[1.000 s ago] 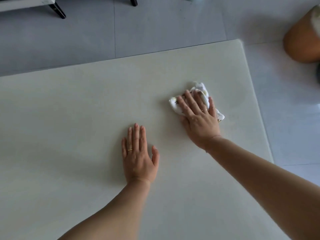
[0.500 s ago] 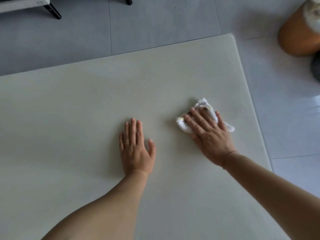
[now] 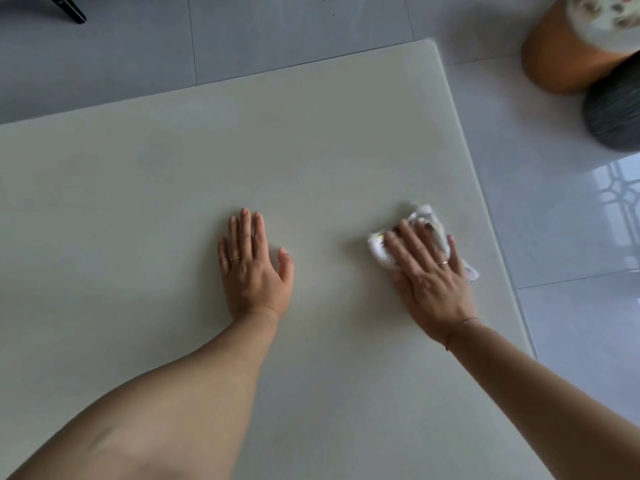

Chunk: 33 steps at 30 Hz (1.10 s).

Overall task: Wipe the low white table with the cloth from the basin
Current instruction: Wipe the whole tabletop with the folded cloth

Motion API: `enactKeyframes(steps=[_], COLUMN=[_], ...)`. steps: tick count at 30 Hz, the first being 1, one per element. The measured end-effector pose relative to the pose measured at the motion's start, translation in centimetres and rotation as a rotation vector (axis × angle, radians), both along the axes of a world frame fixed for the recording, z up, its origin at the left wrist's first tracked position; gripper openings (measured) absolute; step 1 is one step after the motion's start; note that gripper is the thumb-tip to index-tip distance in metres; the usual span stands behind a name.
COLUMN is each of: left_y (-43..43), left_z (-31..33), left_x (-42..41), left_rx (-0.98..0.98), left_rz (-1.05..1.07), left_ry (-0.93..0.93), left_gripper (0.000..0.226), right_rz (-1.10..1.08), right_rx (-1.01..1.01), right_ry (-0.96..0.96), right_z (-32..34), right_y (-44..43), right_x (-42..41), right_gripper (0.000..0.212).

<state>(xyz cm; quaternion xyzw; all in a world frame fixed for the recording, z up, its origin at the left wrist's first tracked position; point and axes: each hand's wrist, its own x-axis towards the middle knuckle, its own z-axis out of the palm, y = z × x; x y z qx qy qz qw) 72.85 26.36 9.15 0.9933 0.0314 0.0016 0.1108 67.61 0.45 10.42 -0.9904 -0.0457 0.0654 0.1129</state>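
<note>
At three o'clock from our left hand [image 3: 254, 271], near the right edge of the low white table [image 3: 311, 150], the crumpled cloth [image 3: 379, 251] lies under our right hand [image 3: 433, 282], whose straight fingers press it flat. The left hand rests palm-down, fingers together, holding nothing. We judge the wiping midway: no streaks show what is done, and the nine o'clock expanse likely remains.

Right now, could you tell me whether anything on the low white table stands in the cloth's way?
Only the left hand, resting flat on the table left of the cloth. The right hand presses the cloth near the table's right edge; nothing else visible blocks it.
</note>
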Motion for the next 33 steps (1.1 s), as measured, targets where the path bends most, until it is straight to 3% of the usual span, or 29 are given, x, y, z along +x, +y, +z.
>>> enactKeyframes(steps=[6,9,12,15,19,22,24,26,29,33], left_y=[0.0,0.0,0.1,0.1,0.2,0.1,0.2,0.2,0.0,-0.6], left_z=[-0.2,-0.2,-0.3,-0.5,-0.7,-0.8,-0.8,-0.7,-0.6,0.0], left_x=[-0.2,-0.2,-0.2,-0.2,-0.2,-0.3,-0.3,-0.3,-0.5,-0.3], left_rx=[-0.011,-0.010,-0.012,-0.017,-0.022,-0.013,-0.007,0.001,0.046,0.187], left_rz=[0.001,-0.001,-0.003,-0.003,0.001,0.001,0.003,0.007,0.000,-0.007], left_ry=[-0.008,-0.010,-0.011,-0.019,-0.040,-0.047,-0.050,-0.054,-0.030,0.041], left_gripper=[0.066,0.066,0.067,0.067,0.065,0.064,0.064,0.064,0.062,0.060], right_rz=[-0.539,-0.251,0.047,-0.113,-0.494,-0.358,-0.113,-0.019,-0.238,-0.491], right_rx=[0.066,0.053,0.027,-0.001,0.061,0.074,0.072,0.051,0.039,0.097], right_ry=[0.040,0.056,0.039,0.051,0.073,0.074,0.066,0.049,0.093,0.089], right_z=[0.3,0.8,0.9,1.2,0.9,0.9,1.0,1.0,1.4,1.1], right_y=[3.2,5.7,1.7,-1.5,2.6,5.5,3.7,0.0,-3.7,-0.2], right_x=[-1.4,-5.8,-8.3,-8.5,-9.9,-13.4,-15.6,-17.0,-18.3,-19.7], right_gripper=[0.057,0.056,0.052,0.053,0.058,0.057,0.055,0.052,0.053,0.057])
